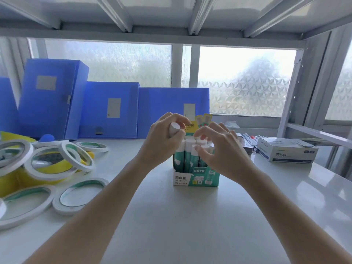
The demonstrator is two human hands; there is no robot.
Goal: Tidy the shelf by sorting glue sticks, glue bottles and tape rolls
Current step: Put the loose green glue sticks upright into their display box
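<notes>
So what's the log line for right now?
left hand: holds glue stick | right hand: fingers on sticks in box | tape rolls: left, loose

Glue sticks (190, 149) are stood in a box (196, 178) mid-shelf. Tape rolls (57, 168) are spread to its left, file boxes (110, 109) behind.

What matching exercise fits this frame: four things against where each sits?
Things:
1. glue stick box
2. tape rolls
3. paper clip box
4. blue file boxes

Places:
A. back of the shelf, against the window
B. left side
C. centre, between both hands
D. right side

Pairs: 1-C, 2-B, 3-D, 4-A
</notes>
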